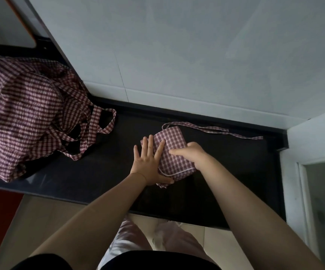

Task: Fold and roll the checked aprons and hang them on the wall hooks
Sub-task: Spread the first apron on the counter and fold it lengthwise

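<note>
From my head camera, one checked apron lay folded into a small packet on the dark table, its ties trailing toward the wall; it was not yet rolled, I judged, and no hooks were in view. A heap of unfolded aprons sat well apart at my left (all of that left to do). My left hand lay flat with straight, spread fingers, pressing the packet's left edge. My right hand was curled over the packet's right side, apparently gripping its fold.
</note>
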`<action>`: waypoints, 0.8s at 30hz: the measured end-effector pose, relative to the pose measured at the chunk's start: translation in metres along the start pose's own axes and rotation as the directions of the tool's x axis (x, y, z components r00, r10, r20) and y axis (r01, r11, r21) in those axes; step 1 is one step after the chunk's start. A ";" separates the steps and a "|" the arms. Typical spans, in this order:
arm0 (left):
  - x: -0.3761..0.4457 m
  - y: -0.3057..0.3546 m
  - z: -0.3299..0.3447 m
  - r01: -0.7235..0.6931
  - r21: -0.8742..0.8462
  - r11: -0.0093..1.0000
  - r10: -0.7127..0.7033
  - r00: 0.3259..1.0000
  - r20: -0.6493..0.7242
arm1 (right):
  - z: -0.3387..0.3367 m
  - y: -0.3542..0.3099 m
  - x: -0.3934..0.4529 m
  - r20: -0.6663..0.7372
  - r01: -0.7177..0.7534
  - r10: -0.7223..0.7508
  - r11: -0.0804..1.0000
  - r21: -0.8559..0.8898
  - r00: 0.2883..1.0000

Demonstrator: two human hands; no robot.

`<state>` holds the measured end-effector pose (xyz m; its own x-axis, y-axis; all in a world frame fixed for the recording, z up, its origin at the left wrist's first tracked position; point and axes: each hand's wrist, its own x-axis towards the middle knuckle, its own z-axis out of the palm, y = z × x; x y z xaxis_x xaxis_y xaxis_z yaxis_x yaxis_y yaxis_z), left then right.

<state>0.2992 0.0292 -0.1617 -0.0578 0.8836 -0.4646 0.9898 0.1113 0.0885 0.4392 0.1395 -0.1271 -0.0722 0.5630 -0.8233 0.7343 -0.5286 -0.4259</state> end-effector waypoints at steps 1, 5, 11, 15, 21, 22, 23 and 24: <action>-0.002 0.002 -0.001 -0.003 -0.009 1.000 0.003 1.000 0.007 | -0.005 0.002 -0.002 0.066 -0.049 0.048 0.999 0.017 0.997; -0.005 0.007 -0.026 -0.032 -0.349 0.937 0.049 0.998 0.041 | -0.026 0.001 -0.022 0.123 -0.027 0.029 0.999 -0.020 0.992; 0.013 0.023 -0.126 -0.336 -0.278 0.900 0.092 0.770 -0.631 | -0.079 -0.033 -0.069 -0.086 0.436 -0.558 0.727 -0.531 0.826; 0.021 0.054 -0.140 -0.436 0.154 0.887 0.388 0.521 -0.760 | -0.079 -0.017 -0.065 -0.238 0.328 -0.944 0.305 -0.894 0.230; 0.017 0.068 -0.063 -0.362 0.098 0.927 0.374 0.872 -0.317 | -0.038 0.074 -0.031 -0.080 0.275 -0.972 0.140 -0.951 0.219; 0.013 0.069 -0.051 -0.353 0.088 0.931 0.364 0.895 -0.258 | -0.033 0.084 -0.031 -0.050 0.296 -0.944 0.152 -0.943 0.325; 0.012 0.069 -0.040 -0.365 0.064 0.929 0.369 0.898 -0.239 | -0.030 0.090 -0.032 -0.033 0.319 -0.899 0.189 -0.929 0.438; 0.011 0.070 -0.034 -0.382 0.021 0.924 0.376 0.897 -0.233 | -0.028 0.094 -0.033 -0.015 0.347 -0.849 0.232 -0.909 0.528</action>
<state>0.3633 0.0623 -0.1305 0.2900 0.9403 -0.1781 0.9394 -0.2441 0.2407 0.5293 0.0891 -0.1291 -0.6512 0.7559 -0.0672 0.7588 0.6499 -0.0429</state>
